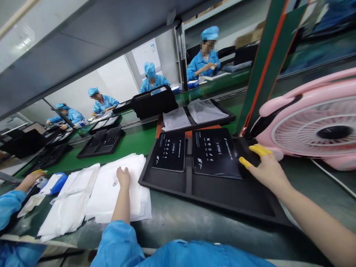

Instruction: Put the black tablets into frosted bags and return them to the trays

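While the right hand (265,167) rests at the right end of the black tray (222,194), the left hand (124,178) lies off the tray's left side, on a pile of white sheets (101,194). The right thumb and fingers, tipped in yellow covers, stand apart with nothing visible between them; the thumb tip sits just beside the right edge of the right tablet (215,154), and whether it touches cannot be told. The left fingers are loosely bent on the sheets, and whether they pinch one is unclear.

The key relation, as I judge it, is that gap at the tray's right end: the right tablet lies directly leftward from the right hand's grip, so that hand is clearly the nearer. The tablet's long axis seems to run from the tray's far side towards its near side, though the slanted view makes this uncertain. Across the tray's divider (189,178), the left tablet (169,152) sits in the left compartment, between the hands. A pink fan (328,122) stands right of the tray.
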The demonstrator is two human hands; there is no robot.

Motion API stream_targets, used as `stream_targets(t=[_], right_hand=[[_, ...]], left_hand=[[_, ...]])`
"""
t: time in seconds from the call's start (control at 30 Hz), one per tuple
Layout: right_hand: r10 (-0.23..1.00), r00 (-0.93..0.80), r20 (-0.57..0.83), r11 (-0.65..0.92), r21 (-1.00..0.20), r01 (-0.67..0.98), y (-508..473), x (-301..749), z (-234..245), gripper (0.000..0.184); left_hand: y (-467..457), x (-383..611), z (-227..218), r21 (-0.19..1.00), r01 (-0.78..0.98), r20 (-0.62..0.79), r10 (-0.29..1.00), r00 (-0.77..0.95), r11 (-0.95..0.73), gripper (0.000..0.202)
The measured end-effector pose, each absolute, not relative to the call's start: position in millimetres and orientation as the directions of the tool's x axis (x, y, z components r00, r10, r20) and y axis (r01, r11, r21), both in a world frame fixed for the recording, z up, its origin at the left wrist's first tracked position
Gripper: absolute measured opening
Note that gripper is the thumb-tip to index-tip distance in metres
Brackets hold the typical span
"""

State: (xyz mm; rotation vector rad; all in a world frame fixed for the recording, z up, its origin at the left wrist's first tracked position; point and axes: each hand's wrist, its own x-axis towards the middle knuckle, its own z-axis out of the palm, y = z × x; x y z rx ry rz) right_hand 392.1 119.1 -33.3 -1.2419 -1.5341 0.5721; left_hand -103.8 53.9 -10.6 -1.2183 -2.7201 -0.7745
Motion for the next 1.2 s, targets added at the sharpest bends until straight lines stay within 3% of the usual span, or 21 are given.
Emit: stream_targets(t=[0.07,0.1,0.17,0.23,0.37,0.5,0.67,0.83,1.2], right_hand=[[0.804,0.035,0.593,0.437,-0.631,0.641,89,371,-17,0.032],[0.782,-0.068,0.620,0.500,-0.558,0.663,73,359,-11,0.031],[0.682,-0.425,0.595,0.707,-0.389,0.590,46,337,-5,0.031],[0.506,-0.680,0.530,0.856,-0.217,0.469,30,320,-8,0.026],[0.334,-0.788,0.517,0.913,0.030,0.406,31,313,-18,0.032],[0.255,-0.794,0.551,0.927,0.093,0.362,35,317,-16,0.042],[0.201,-0.812,0.548,0.953,0.083,0.292,25,312,-3,0.050],[0.151,-0.858,0.491,0.974,0.073,0.213,32,316,0,0.045],[0.181,-0.926,0.332,0.962,0.135,0.236,45,309,17,0.024]], left_hand=[[40,-98,-10,0.408,0.761,0.255,0.737,-0.626,0.504,0.034],[33,-95,-11,0.387,0.783,0.229,0.772,-0.593,0.487,0.030],[21,-90,-16,0.323,0.820,0.140,0.833,-0.535,0.472,0.022],[16,-88,-22,0.263,0.840,0.065,0.860,-0.506,0.475,0.019],[20,-87,-28,0.295,0.828,0.083,0.850,-0.520,0.477,0.013],[26,-89,-30,0.397,0.772,0.150,0.795,-0.587,0.496,0.015],[29,-99,-25,0.496,0.706,0.178,0.737,-0.652,0.505,0.016],[34,-101,-23,0.576,0.646,0.199,0.680,-0.706,0.502,0.016],[32,-90,-19,0.618,0.633,0.206,0.681,-0.703,0.467,0.016]])
